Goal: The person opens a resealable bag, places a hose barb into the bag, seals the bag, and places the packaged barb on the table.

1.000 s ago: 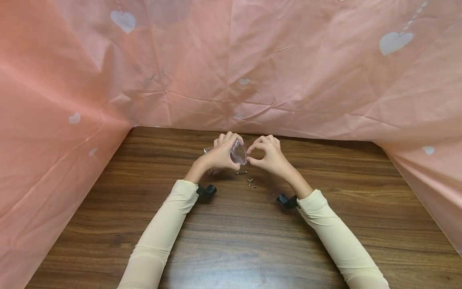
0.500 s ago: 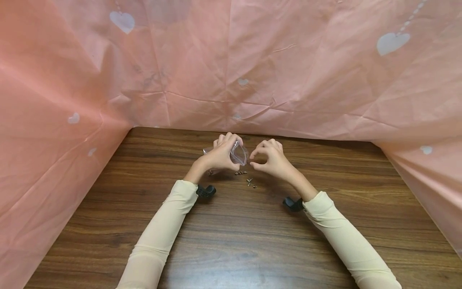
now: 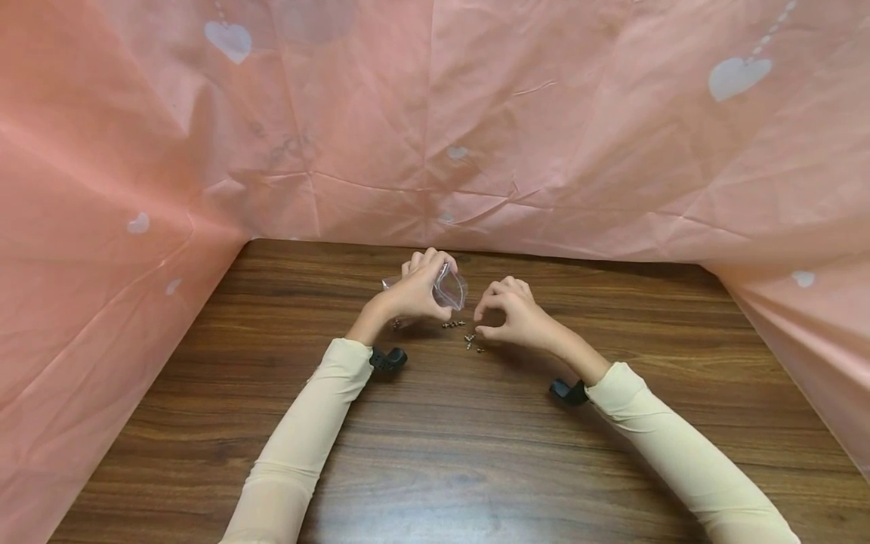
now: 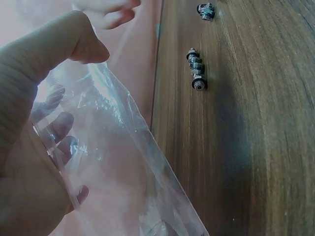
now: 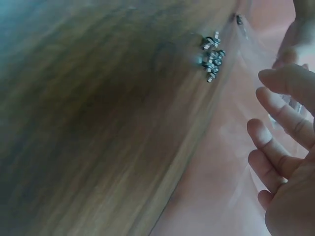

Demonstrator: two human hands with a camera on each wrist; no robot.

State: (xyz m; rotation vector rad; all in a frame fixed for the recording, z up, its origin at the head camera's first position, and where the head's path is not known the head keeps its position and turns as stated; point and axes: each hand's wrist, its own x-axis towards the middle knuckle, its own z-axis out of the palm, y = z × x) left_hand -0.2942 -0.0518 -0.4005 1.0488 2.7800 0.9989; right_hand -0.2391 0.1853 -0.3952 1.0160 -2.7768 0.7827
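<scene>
A clear zip bag (image 3: 451,292) is in my left hand (image 3: 411,295), its mouth spread toward the right. In the left wrist view the left fingers show through the film of the bag (image 4: 118,147), and the thumb lies along its edge. To the right of the bag, my right hand (image 3: 518,317) hovers near small metal screw-like pieces (image 3: 470,341). Its thumb and fingers are loosely bent and parted, with nothing between them in the right wrist view. Another short row of the same pieces (image 3: 453,325) lies below the bag. Up close, these metal pieces (image 4: 196,70) carry black rings.
A few more small pieces (image 3: 397,324) lie under the left wrist. The brown wood-grain table (image 3: 421,453) runs back to a pink sheet (image 3: 381,204) with pale hearts, which also hangs at both sides. Each wrist wears a black band (image 3: 389,360).
My right hand has drawn away from the bag's mouth, moving right and toward me to the loose pieces, and its fingertips have parted. The left hand and bag have stayed in place.
</scene>
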